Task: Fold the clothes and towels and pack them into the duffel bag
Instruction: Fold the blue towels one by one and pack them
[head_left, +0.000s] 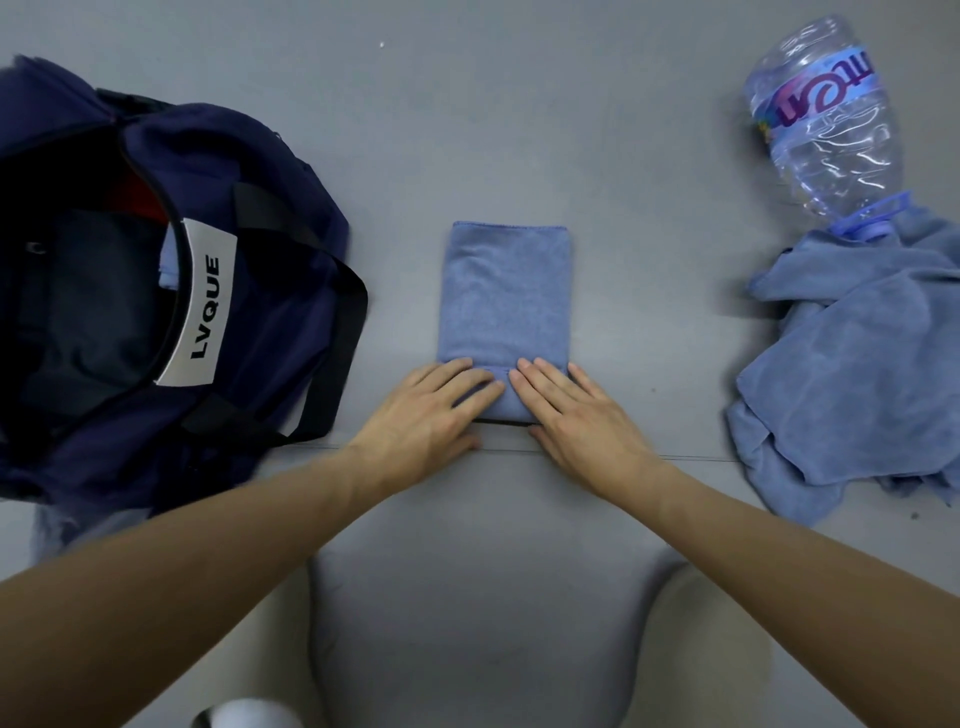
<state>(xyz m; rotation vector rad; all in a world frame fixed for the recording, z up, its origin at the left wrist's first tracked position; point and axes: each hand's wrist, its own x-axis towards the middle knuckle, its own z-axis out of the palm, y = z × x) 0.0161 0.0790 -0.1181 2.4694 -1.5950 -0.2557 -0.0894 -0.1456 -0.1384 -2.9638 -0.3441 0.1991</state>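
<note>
Head view: folded blue towel (506, 301) lies dead centre on the grey table (519, 130). Left hand (434, 410) and right hand (576, 415) press flat, fingers straight, on its 6 o'clock end. Open navy duffel bag (270, 218) at 9 o'clock; crumpled towels (857, 374) and plastic bottle (826, 119) toward 2 o'clock.

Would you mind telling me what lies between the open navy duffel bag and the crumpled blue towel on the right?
In the head view, a folded light-blue towel lies there, with the left hand and right hand pressing its near end.
</note>
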